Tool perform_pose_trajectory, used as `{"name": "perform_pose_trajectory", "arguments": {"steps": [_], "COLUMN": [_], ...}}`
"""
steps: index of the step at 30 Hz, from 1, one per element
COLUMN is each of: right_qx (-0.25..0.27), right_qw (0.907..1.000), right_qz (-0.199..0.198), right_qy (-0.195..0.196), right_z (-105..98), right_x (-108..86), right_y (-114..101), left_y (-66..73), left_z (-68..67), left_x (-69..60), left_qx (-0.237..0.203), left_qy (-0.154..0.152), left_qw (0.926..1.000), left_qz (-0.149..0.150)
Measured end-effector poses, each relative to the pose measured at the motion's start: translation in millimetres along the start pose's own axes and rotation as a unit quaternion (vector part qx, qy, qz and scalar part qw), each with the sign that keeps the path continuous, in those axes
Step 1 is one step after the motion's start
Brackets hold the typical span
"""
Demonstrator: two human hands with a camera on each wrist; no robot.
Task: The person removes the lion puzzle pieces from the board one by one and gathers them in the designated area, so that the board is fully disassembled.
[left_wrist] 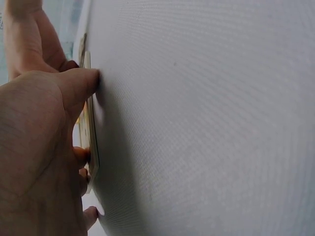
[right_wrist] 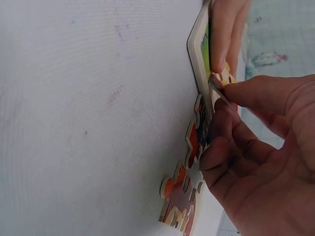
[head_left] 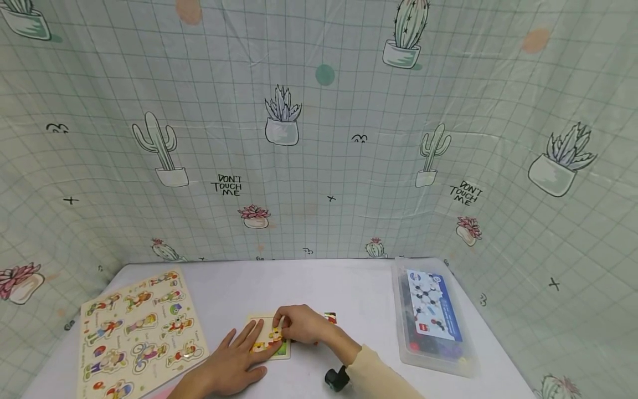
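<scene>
A small jigsaw puzzle board (head_left: 255, 318) with a pale rim and a partly filled picture lies on the white table. My left hand (head_left: 234, 361) rests over its left and lower part with fingers spread; the left wrist view shows the thumb beside the board's edge (left_wrist: 92, 137). Between thumb and fingers, my right hand (head_left: 302, 324) pinches a thin puzzle piece (right_wrist: 216, 84) at the board's right side, close to the left fingers. Several loose puzzle pieces (right_wrist: 179, 191) lie just right of the board, partly hidden by the right hand.
A large picture board (head_left: 142, 332) with figures lies at the left. At the right stands a clear plastic case (head_left: 433, 316) with a blue label. Near the right sleeve is a small black object (head_left: 336, 379). A cactus-print curtain (head_left: 319, 166) hangs behind the table.
</scene>
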State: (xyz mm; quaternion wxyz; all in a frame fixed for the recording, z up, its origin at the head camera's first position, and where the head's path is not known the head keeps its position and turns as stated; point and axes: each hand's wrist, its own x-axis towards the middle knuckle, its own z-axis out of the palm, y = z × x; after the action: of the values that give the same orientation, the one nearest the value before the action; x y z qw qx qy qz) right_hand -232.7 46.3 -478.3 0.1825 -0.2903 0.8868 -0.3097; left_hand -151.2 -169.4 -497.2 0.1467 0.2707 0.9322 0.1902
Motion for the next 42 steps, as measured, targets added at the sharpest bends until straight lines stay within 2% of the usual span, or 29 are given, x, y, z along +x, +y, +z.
{"name": "perform_pose_trajectory", "arguments": {"steps": [15,21,28,35,42], "right_qx": [-0.002,0.03,0.072,0.083,0.096], "right_qw": [1.0,0.9995,0.9973,0.9962,0.9946], "right_qz": [-0.003,-0.004,0.007,0.006,0.033], "right_qy": [-0.005,0.008,0.015,0.027,0.02], "right_z": [-2,-7,-27,-50,-59], "right_x": [-1.2,-5.3,-21.2,-43.4,-60.9], "right_y": [3,6,23,49,65], "left_y": [0.2,-2.2,-1.2,0.2,-0.2], "left_z": [0.1,1.8,0.5,0.5,1.3], "left_x": [-0.3,1.1,-0.2,-0.7,-2.0], "left_qx": [0.003,-0.001,0.007,0.008,-0.007], "left_qy": [0.006,0.008,0.005,0.01,0.024], "left_qw": [1.0,0.9999,1.0,0.9999,0.9995], "left_qz": [0.005,0.011,0.004,0.001,0.02]}}
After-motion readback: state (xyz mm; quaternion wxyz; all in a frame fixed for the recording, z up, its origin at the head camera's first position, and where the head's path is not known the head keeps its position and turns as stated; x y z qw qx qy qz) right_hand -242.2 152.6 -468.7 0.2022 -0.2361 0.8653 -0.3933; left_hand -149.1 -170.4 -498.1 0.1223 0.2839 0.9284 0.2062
